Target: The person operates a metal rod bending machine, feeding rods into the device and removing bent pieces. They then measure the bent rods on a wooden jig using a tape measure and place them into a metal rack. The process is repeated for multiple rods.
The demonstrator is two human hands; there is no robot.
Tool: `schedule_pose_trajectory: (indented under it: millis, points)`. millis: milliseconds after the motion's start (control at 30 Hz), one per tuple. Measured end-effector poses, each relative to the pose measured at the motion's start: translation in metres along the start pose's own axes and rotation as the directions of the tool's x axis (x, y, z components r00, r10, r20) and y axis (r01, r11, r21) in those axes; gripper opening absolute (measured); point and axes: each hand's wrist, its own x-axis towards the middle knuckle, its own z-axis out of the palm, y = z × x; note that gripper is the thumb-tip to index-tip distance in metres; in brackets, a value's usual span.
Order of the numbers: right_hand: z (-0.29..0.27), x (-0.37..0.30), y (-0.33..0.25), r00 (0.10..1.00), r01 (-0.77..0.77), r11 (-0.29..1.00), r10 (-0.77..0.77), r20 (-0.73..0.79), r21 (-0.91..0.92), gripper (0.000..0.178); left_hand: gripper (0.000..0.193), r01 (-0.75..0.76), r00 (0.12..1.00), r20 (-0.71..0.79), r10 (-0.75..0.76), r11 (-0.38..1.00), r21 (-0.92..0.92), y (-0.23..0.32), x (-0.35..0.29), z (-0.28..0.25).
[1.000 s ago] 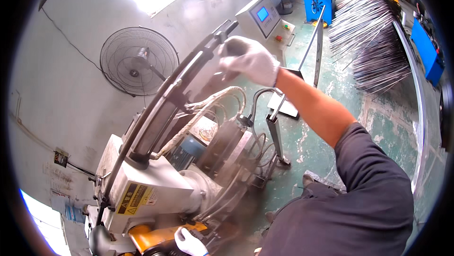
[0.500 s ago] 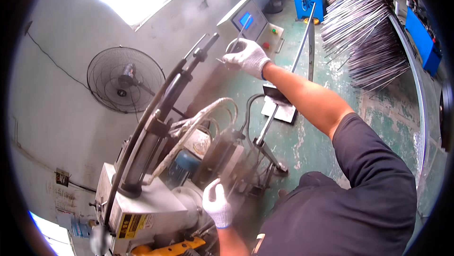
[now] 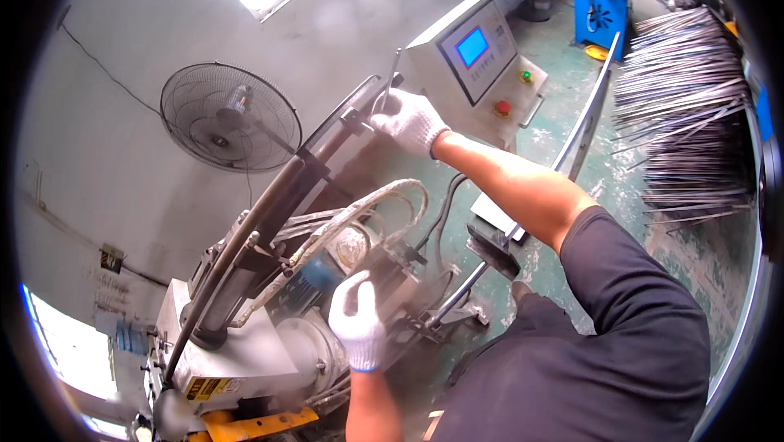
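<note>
My right hand [image 3: 410,122], in a white knit glove, is stretched out ahead and closed on a thin metal rod [image 3: 392,76] that points upward. That hand is beside the upper end of a long slanted machine arm [image 3: 327,148]; whether they touch I cannot tell. Lower down, my left hand [image 3: 358,326], also gloved, is in front of the dusty machine. Its fingers curve loosely, with a gap between them and the thumb, and I see nothing in it. Behind it are a blue motor [image 3: 304,283] and pale wrapped hoses [image 3: 359,201].
A control box [image 3: 469,58] with a lit screen and red and green buttons stands beyond my right hand. A fan [image 3: 229,119] is at the left. Many metal rods [image 3: 694,115] are heaped at the far right. A long rail [image 3: 584,124] slants under my right forearm.
My view has shifted, and the control box looks larger. My right hand, still holding the rod, is now closer to the slanted arm's upper end. My left hand appears slightly higher and further left.
</note>
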Motion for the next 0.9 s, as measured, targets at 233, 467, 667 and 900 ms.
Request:
schedule_pose_trajectory:
  millis: [233, 467, 667, 900]
  points:
    - [0.004, 0.035, 0.032, 0.996, -0.036, 0.97, 0.016, 0.087, 0.24, 0.018, 0.019, -0.191, 0.981, 0.058, 0.184, 0.969, 0.156, 0.035, 0.047, 0.063]
    - [0.004, 0.039, 0.041, 0.976, -0.219, 0.823, 0.18, 0.126, 0.524, 0.014, 0.02, -0.199, 0.98, 0.02, 0.198, 0.971, 0.133, 0.052, 0.108, 0.078]
    - [0.025, 0.036, 0.041, 0.955, -0.275, 0.596, 0.261, 0.142, 0.754, 0.012, 0.021, -0.216, 0.976, 0.067, 0.208, 0.965, 0.149, 0.039, 0.137, 0.081]
    - [0.029, 0.037, 0.052, 0.886, -0.358, 0.318, 0.412, 0.212, 0.878, 0.02, 0.021, -0.222, 0.974, 0.067, 0.216, 0.968, 0.113, 0.031, 0.156, 0.08]
